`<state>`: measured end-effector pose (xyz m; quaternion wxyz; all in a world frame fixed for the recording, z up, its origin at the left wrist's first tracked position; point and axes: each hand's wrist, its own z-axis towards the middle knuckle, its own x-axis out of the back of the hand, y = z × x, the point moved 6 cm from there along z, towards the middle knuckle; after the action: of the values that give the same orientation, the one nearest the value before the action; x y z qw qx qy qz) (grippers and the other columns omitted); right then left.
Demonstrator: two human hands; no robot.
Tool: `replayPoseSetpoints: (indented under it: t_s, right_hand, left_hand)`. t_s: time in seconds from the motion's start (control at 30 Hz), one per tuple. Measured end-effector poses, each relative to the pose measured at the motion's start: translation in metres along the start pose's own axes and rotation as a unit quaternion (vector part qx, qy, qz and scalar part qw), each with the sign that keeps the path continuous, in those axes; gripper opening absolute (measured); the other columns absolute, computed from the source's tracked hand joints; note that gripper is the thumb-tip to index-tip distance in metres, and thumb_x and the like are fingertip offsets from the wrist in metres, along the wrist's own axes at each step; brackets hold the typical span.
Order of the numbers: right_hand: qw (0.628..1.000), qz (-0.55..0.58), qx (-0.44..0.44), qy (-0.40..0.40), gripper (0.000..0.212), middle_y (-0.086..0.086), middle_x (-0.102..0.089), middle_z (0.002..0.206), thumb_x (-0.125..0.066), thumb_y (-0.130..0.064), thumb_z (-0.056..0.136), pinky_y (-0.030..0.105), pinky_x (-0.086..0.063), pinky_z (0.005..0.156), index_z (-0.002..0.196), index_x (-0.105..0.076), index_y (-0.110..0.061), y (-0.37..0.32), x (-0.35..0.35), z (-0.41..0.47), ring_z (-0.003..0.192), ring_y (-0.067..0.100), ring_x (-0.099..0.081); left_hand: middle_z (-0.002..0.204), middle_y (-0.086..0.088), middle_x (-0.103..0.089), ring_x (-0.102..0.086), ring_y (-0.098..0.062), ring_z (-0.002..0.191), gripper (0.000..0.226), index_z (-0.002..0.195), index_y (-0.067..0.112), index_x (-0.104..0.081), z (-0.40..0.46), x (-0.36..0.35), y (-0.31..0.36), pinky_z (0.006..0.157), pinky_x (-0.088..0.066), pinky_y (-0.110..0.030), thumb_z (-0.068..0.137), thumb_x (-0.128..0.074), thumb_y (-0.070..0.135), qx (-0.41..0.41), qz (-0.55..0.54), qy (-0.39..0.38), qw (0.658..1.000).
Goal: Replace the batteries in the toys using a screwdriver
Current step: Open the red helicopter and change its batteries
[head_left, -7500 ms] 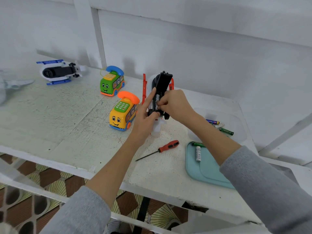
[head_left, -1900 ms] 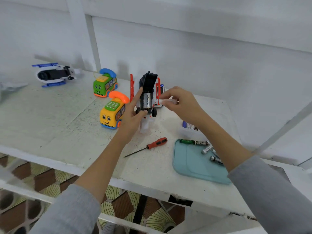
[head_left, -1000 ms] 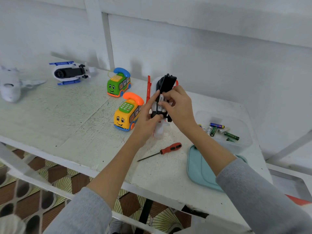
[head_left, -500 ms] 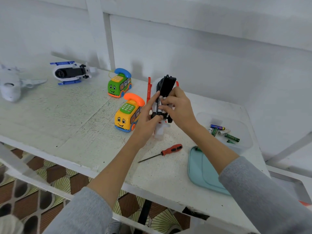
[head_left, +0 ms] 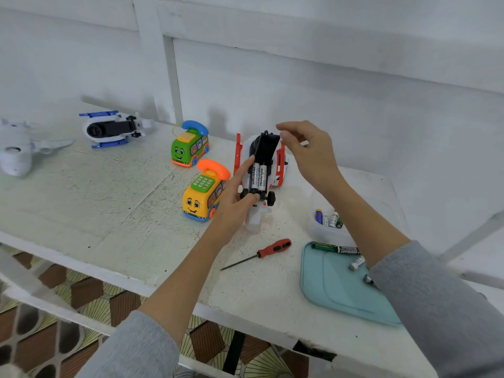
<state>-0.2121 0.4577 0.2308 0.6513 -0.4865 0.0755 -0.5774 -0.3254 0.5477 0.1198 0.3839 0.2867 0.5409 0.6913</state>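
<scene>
On a scuffed white table [head_left: 81,203] set against a white panelled wall, the left hand [head_left: 234,203] grips a red-and-white toy [head_left: 263,170] tipped on end, two batteries [head_left: 258,177] showing in its open compartment. The right hand [head_left: 308,151] hovers just above it, fingers loosely curled, holding nothing. A screwdriver [head_left: 261,252] lies near the front edge beside a teal tray [head_left: 335,290], with patterned floor tiles visible below.
</scene>
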Motion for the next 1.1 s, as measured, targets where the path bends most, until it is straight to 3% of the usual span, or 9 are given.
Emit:
replayPoseSetpoints:
  t_s: [0.07, 0.2, 0.33, 0.47, 0.6, 0.73, 0.87, 1.0, 1.1]
  right_hand:
    - [1.0, -0.011, 0.009, -0.016, 0.018, -0.002, -0.063, 0.089, -0.055, -0.008, 0.091, 0.003, -0.039, 0.066, 0.103, -0.068, -0.01, -0.003, -0.004, -0.001, 0.073, -0.002, -0.053]
    - [1.0, -0.009, 0.001, -0.028, 0.014, -0.006, -0.063, 0.082, -0.059, -0.008, 0.088, 0.004, -0.038, 0.066, 0.095, -0.07, -0.01, -0.003, -0.004, -0.006, 0.069, -0.007, -0.053]
    - [0.998, -0.005, 0.023, -0.053, 0.013, -0.008, -0.063, 0.081, -0.064, -0.01, 0.085, 0.007, -0.039, 0.07, 0.094, -0.072, -0.015, -0.001, -0.005, -0.024, 0.077, 0.002, -0.053]
    - [0.997, -0.009, 0.064, -0.048, 0.013, 0.0, -0.069, 0.08, -0.07, -0.011, 0.08, 0.012, -0.042, 0.074, 0.092, -0.074, -0.013, 0.004, -0.01, -0.046, 0.081, 0.008, -0.054]
    - [0.996, -0.024, 0.079, -0.04, 0.014, 0.006, -0.07, 0.08, -0.073, -0.009, 0.076, 0.018, -0.044, 0.078, 0.09, -0.074, -0.009, 0.012, -0.017, -0.054, 0.083, 0.018, -0.057]
    - [0.993, -0.059, 0.09, -0.056, 0.015, 0.006, -0.07, 0.082, -0.073, -0.008, 0.075, 0.021, -0.045, 0.076, 0.09, -0.075, -0.008, 0.019, -0.024, -0.056, 0.084, 0.022, -0.058]
    - [0.993, -0.056, 0.094, -0.052, 0.015, 0.006, -0.071, 0.083, -0.072, -0.008, 0.076, 0.019, -0.044, 0.076, 0.091, -0.075, -0.009, 0.023, -0.026, -0.057, 0.084, 0.021, -0.058]
    - [0.992, -0.056, 0.094, -0.058, 0.015, 0.005, -0.07, 0.084, -0.071, -0.009, 0.077, 0.016, -0.042, 0.077, 0.091, -0.075, -0.009, 0.023, -0.027, -0.057, 0.084, 0.017, -0.057]
    - [0.992, -0.061, 0.098, -0.058, 0.015, 0.007, -0.07, 0.086, -0.07, -0.009, 0.078, 0.011, -0.041, 0.079, 0.092, -0.074, -0.008, 0.024, -0.028, -0.058, 0.084, 0.013, -0.056]
  left_hand:
    - [0.147, 0.007, -0.037, -0.049, -0.007, 0.123, 0.072, 0.134, 0.048, -0.037, 0.0, 0.0, 0.001, 0.084, -0.049, -0.019, 0.09, -0.045, -0.009, -0.001, 0.003, -0.001, 1.0]
    - [0.143, 0.019, -0.033, -0.053, 0.01, 0.109, 0.076, 0.141, 0.044, -0.026, -0.001, -0.001, 0.004, 0.082, -0.05, -0.017, 0.091, -0.044, -0.01, -0.006, -0.006, 0.003, 1.0]
    - [0.138, 0.03, -0.032, -0.036, 0.013, 0.125, 0.072, 0.143, 0.043, -0.025, -0.001, 0.0, 0.001, 0.094, -0.043, -0.014, 0.092, -0.046, -0.003, -0.01, 0.015, -0.009, 1.0]
    - [0.137, 0.034, -0.031, -0.033, 0.018, 0.126, 0.072, 0.142, 0.046, -0.024, 0.0, 0.001, 0.001, 0.097, -0.041, -0.015, 0.091, -0.05, 0.002, -0.011, 0.018, -0.019, 1.0]
    - [0.137, 0.038, -0.032, -0.029, 0.006, 0.136, 0.071, 0.138, 0.055, -0.025, 0.0, 0.0, -0.001, 0.108, -0.039, -0.031, 0.084, -0.056, 0.021, -0.012, 0.024, -0.031, 0.999]
    - [0.135, 0.039, -0.03, -0.027, 0.024, 0.125, 0.066, 0.141, 0.046, -0.023, 0.0, -0.002, 0.002, 0.098, -0.037, -0.009, 0.086, -0.055, 0.027, -0.015, 0.019, -0.028, 0.999]
    - [0.139, 0.035, -0.027, -0.023, 0.027, 0.125, 0.06, 0.144, 0.039, -0.022, -0.001, -0.001, 0.001, 0.101, -0.03, -0.004, 0.098, -0.05, 0.012, -0.024, 0.026, -0.022, 0.999]
    - [0.138, 0.03, -0.028, -0.027, 0.03, 0.119, 0.06, 0.143, 0.031, -0.022, -0.001, -0.001, 0.003, 0.092, -0.031, 0.001, 0.098, -0.042, -0.002, -0.032, 0.022, -0.005, 0.999]
    - [0.137, 0.031, -0.029, -0.027, 0.029, 0.121, 0.062, 0.143, 0.033, -0.024, -0.001, 0.0, 0.0, 0.095, -0.032, -0.001, 0.097, -0.041, -0.005, -0.03, 0.021, 0.006, 0.999]
